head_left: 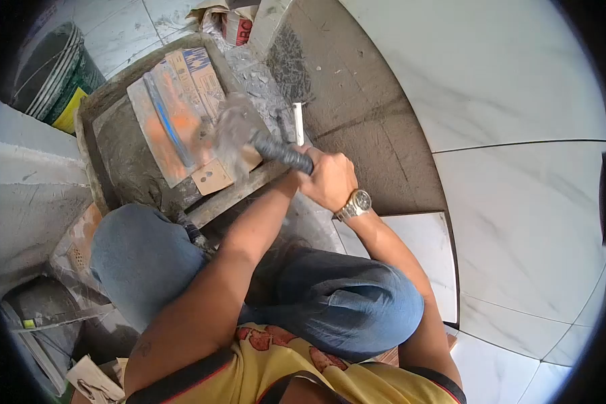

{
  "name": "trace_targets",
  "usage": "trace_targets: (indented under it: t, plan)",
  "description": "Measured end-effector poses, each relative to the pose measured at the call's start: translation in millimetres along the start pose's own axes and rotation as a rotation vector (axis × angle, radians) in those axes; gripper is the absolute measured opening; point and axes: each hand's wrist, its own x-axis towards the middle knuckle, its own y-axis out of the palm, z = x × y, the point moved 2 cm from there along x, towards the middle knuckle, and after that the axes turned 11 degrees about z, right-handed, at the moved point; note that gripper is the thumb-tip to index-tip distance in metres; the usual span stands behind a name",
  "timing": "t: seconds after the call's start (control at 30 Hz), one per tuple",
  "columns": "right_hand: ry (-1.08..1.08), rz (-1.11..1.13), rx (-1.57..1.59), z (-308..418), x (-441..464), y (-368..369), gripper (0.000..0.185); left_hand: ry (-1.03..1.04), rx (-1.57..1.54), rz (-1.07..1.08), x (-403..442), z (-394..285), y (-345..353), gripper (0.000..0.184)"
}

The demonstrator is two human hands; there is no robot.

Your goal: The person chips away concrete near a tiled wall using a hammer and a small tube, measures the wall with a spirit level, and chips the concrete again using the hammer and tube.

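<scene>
My right hand (333, 180), with a metal watch on the wrist, is closed by the end of a dark, wrapped handle. The handle belongs to what looks like a hammer (283, 151), its grey head smeared by motion above the tray. My left forearm (259, 225) reaches up to the same spot, where my right hand covers most of the left hand; its fingers are hidden. A thin white stick (298, 123) stands up just beyond the hands; which hand touches it, if any, I cannot tell.
A mortar-crusted tray (87, 145) bears cardboard (212, 178) and a stained board with a blue strip (165, 118). A bucket (60, 74) stands at far left. Marble-patterned tiles (512, 195) lie at right beside bare grey floor (357, 87). Rubble (256, 77) lies beyond the tray.
</scene>
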Motion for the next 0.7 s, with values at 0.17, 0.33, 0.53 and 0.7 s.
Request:
trace_targets:
  t: [0.17,0.33,0.53,0.7]
  plan:
    - [0.339,0.127,-0.131,-80,6,39,0.033,-0.139,0.212,0.141,23,4,6,0.026]
    - [0.112,-0.035,0.032,-32,0,15,0.032,-0.031,0.141,0.030,11,3,-3,0.026]
    - [0.331,0.205,-0.112,-83,11,45,0.031,-0.088,0.814,0.393,-8,-17,-22,0.025]
    - [0.221,0.056,0.031,-56,-2,36,0.028,-0.070,0.372,0.166,9,4,-11,0.026]
